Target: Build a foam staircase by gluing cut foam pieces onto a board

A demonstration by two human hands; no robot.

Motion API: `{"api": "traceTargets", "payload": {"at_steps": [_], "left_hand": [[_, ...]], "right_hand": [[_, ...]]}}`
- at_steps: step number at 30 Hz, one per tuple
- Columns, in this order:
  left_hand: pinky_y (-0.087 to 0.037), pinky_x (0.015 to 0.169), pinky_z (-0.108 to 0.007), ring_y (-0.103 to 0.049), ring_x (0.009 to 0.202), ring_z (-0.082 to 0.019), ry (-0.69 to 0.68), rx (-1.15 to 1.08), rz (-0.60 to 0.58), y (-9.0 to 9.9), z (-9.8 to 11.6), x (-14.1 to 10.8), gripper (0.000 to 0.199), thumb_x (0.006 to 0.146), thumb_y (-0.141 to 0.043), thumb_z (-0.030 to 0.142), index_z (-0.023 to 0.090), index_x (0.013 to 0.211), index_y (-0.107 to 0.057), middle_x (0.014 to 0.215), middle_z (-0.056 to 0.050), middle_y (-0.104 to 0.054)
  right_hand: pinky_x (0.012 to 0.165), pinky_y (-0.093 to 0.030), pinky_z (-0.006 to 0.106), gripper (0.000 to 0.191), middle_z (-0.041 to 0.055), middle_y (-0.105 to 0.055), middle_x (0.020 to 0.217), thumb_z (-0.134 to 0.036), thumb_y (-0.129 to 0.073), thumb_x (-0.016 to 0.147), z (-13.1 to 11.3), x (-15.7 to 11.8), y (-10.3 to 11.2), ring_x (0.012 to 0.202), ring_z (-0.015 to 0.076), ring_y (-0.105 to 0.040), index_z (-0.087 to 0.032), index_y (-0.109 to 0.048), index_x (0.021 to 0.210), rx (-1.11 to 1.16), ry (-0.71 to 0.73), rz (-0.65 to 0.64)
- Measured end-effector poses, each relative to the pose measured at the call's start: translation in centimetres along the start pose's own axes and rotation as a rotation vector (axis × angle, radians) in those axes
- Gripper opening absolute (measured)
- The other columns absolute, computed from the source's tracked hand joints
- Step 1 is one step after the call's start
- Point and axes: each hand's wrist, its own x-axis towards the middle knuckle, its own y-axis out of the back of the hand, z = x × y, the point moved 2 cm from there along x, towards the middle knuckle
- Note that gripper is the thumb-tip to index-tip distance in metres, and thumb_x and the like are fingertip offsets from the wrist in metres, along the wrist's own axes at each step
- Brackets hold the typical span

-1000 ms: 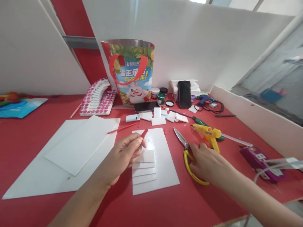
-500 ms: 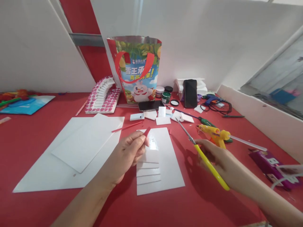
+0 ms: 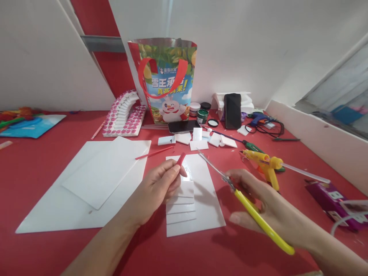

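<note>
Pinched between thumb and fingers of my left hand (image 3: 156, 184) is a short red strip (image 3: 181, 158), its tip pointing up. My right hand (image 3: 267, 203) holds yellow-handled scissors (image 3: 253, 214), blades aimed up and left toward the strip but apart from it. The thumb of that hand stands away from the handle. Beneath my left hand lies a white board (image 3: 208, 207) with several overlapping white rectangles (image 3: 181, 208) stepped along its left side. Another thin red strip (image 3: 155, 152) rests on the table behind my left hand.
Large white sheets (image 3: 77, 207) lie at left. Behind are small white pieces (image 3: 199, 145), a flat phone (image 3: 184, 126), a printed bag (image 3: 169, 84) and paint jars (image 3: 202, 116). A yellow glue gun (image 3: 266, 163) and a purple pack (image 3: 330, 201) lie at right.
The scissors have come left and slightly lower, closer to the red strip, and my right thumb has spread from the handle. My left hand has shifted slightly right, still holding the strip.
</note>
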Motion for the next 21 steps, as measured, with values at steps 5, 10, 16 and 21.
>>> {"api": "traceTargets", "payload": {"at_steps": [5, 10, 16, 21], "left_hand": [[-0.022, 0.046, -0.020, -0.024, 0.050, -0.005, -0.014, 0.027, -0.051, -0.5, 0.1, 0.0, 0.031, 0.103, -0.046, 0.046, 0.019, 0.092, -0.058, 0.064, 0.008, -0.036], [-0.023, 0.047, -0.021, -0.027, 0.051, -0.005, -0.038, 0.077, -0.083, -0.7, 0.0, -0.2, 0.033, 0.103, -0.046, 0.041, 0.019, 0.079, -0.048, 0.066, 0.007, -0.042], [-0.027, 0.049, -0.022, -0.033, 0.053, -0.006, -0.060, 0.140, -0.099, -0.7, -0.1, -0.4, 0.030, 0.103, -0.044, 0.038, 0.019, 0.081, -0.052, 0.070, 0.006, -0.046], [-0.029, 0.049, -0.022, -0.034, 0.053, -0.007, -0.060, 0.195, -0.102, -0.8, 0.0, -0.5, 0.030, 0.102, -0.045, 0.039, 0.019, 0.082, -0.053, 0.069, 0.005, -0.046]], "right_hand": [[0.075, -0.053, 0.028, 0.057, 0.0059, -0.066, 0.102, -0.054, -0.079, 0.076, -1.0, 0.5, -0.9, 0.085, 0.0200, -0.062, -0.021, -0.057, 0.116, 0.014, 0.065, -0.176], [0.075, -0.051, 0.027, 0.065, 0.0039, -0.065, 0.103, -0.053, -0.084, 0.071, -1.7, 0.8, -1.7, 0.083, 0.0179, -0.061, -0.022, -0.054, 0.120, 0.010, 0.077, -0.225], [0.076, -0.050, 0.027, 0.066, 0.0029, -0.064, 0.106, -0.052, -0.084, 0.072, -1.9, 0.9, -2.2, 0.085, 0.0170, -0.060, -0.023, -0.052, 0.122, 0.066, 0.110, -0.231], [0.080, -0.050, 0.029, 0.067, 0.0045, -0.064, 0.110, -0.048, -0.085, 0.070, -2.3, 1.1, -2.2, 0.091, 0.0188, -0.061, -0.022, -0.052, 0.123, 0.076, 0.131, -0.221]]}}
